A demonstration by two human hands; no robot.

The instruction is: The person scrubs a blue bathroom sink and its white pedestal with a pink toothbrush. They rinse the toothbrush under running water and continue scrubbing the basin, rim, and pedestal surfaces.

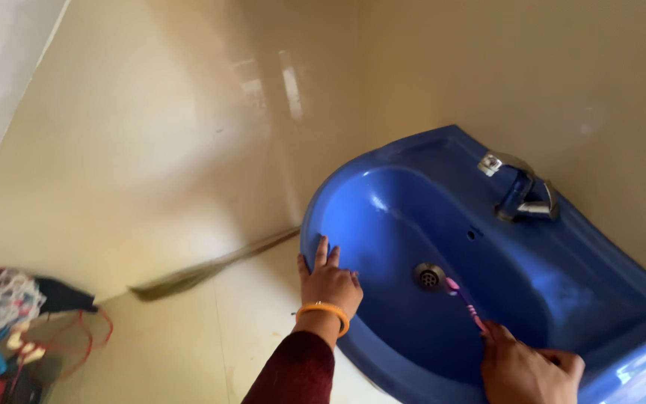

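- Pink plastic toothbrush (465, 301): head beside the round metal drain (429, 276) of the glossy blue ceramic basin (562, 277), angled for scrubbing.
- Right hand (528, 368): fingers clenched around its handle.
- Left hand (330, 283): fingers released, spread on the basin's rim, apparently for bracing.

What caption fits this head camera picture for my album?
Right hand scrubs near the drain of a blue sink with a pink toothbrush; left hand rests on the rim.

The left hand (328, 284) is resting on the sink (383, 352) rim, its fingers (321, 253) pointing inward; the toothbrush (465, 301) is reaching beyond the right hand (525, 370) fingertips to the drain (429, 276); the tap (521, 193) is sitting farther behind
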